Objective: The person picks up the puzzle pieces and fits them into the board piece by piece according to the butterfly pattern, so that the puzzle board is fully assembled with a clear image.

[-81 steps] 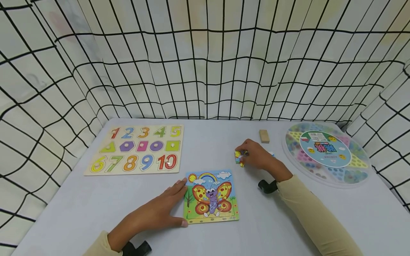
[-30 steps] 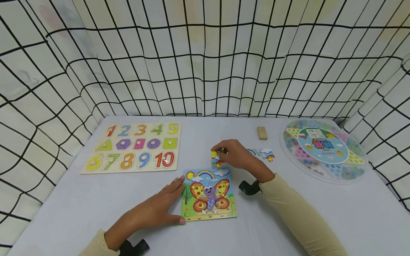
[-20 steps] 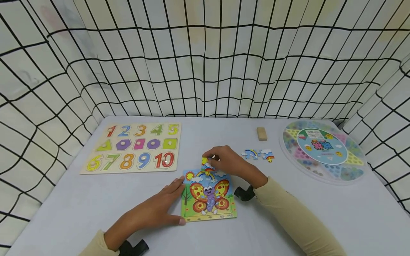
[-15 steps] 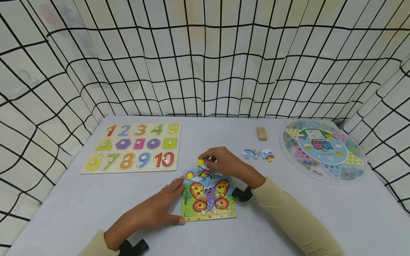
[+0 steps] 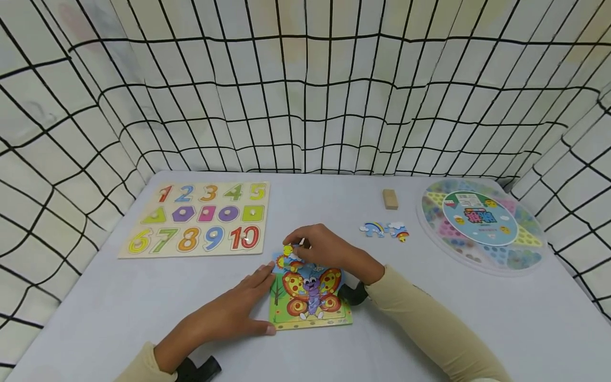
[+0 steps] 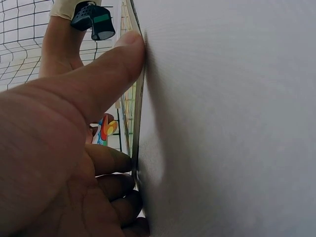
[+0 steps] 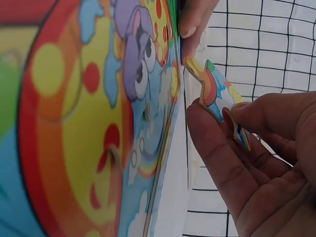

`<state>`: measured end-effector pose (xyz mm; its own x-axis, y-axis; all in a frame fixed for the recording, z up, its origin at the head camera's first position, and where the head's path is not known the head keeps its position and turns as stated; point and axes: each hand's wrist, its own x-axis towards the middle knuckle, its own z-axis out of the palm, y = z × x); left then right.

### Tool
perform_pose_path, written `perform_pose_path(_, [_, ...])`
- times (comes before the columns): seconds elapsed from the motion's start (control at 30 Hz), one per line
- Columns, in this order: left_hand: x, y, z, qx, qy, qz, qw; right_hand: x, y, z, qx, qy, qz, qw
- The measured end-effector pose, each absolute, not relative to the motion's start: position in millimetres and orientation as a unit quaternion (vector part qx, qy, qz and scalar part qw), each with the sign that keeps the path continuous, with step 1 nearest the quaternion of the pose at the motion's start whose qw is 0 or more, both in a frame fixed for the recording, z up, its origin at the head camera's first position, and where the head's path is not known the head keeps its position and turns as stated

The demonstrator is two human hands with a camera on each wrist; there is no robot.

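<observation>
My right hand (image 5: 321, 247) pinches a jigsaw piece (image 7: 217, 91) between thumb and fingers. Sun, cloud and rainbow parts are printed on the piece, and in the head view it overlaps the top left corner of the butterfly puzzle board (image 5: 312, 313). In the right wrist view the piece is tilted, just off the board's top edge. My left hand (image 5: 234, 310) rests along the board's left edge, fingers extended at the upper corner and thumb at the lower one. The left wrist view shows the thumb (image 6: 118, 59) against the thin board edge.
Two loose jigsaw pieces, one with a rainbow (image 5: 374, 229) and one with a cloud (image 5: 397, 230), lie right of the board. Behind them is a small wooden block (image 5: 390, 199). A number board (image 5: 193, 254) stands back left, a round clear-lidded case (image 5: 482, 220) at right. Black netting surrounds the table.
My right hand has carried the jigsaw piece leftward and nearer, from beside the loose pieces to the board's top left corner. The left hand has stayed at the board's edge.
</observation>
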<state>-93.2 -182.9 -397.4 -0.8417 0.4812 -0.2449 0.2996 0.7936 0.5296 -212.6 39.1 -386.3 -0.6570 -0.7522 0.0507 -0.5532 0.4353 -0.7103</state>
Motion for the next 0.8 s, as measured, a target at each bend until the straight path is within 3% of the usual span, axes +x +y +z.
perform_pose_path(0.53, [-92.5, -183.6, -396.1, 0.221, 0.926, 0.249, 0.18, -201.1, 23.3, -387.5, -0.385, 0.842, -0.331, 0.183])
perform_pose_path(0.8, [-92.6, -182.5, -396.0, 0.217, 0.928, 0.246, 0.179, -199.1, 23.9, -387.0, -0.397, 0.858, -0.286, 0.157])
